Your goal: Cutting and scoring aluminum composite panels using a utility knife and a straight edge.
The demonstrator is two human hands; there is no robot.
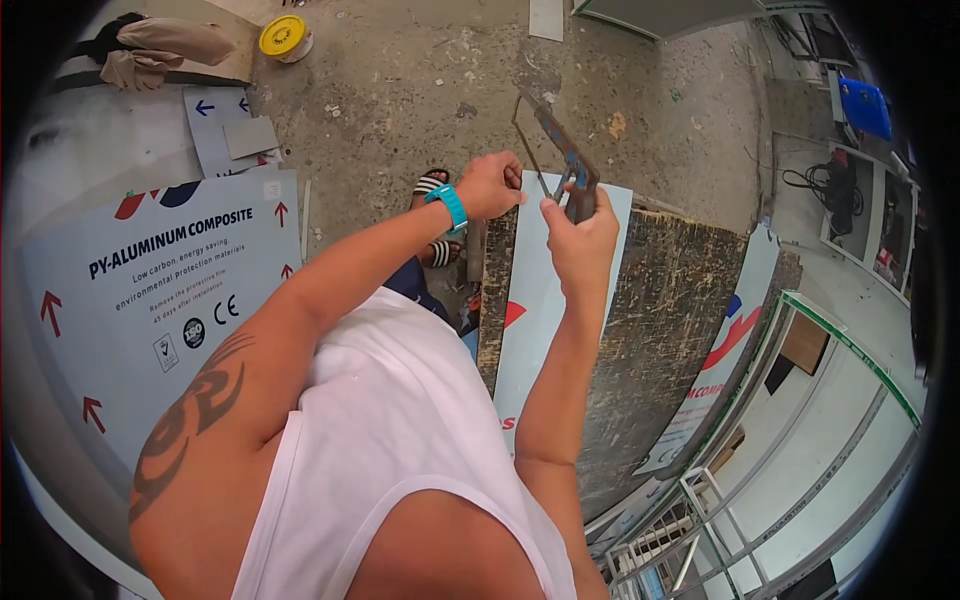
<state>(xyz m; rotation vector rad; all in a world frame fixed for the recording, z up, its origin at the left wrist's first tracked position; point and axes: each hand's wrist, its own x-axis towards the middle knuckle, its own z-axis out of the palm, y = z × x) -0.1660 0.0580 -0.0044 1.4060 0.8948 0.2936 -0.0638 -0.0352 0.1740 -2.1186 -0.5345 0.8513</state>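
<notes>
Hacksaw gripped in right hand at strip's far end, left hand at strip's corner

Hacksaw (559, 137): handle closed inside the right hand (580, 238), fingers wrapped, thumb along the near side. Frame and blade run forward from the grip, past the worktop's far edge, out over the floor (400, 110). Rear of blade sits over the far end of the pale panel strip (538, 275); can't tell if teeth touch it. Left hand (490, 187): fingers curled in at the strip's far left corner, just left of the saw; pinching or only resting, can't tell. Turquoise watch (450, 208) on left wrist.

Strip lies lengthwise on the worn, scarred worktop (665, 290), near its left edge, far end sticking slightly past the far edge. Right forearm crosses above the strip. Second printed panel piece (735, 345) along the worktop's right edge.

Further out: metal frame with green edging (850, 355) right of the worktop. Large printed panel (190, 350) to the person's left, well apart from the worktop. Striped sandals (433, 183) on the feet, left of the worktop's far left corner. Bucket with yellow lid (284, 38) on the floor, far left. Blue object (865, 108) far right, kind unclear.
</notes>
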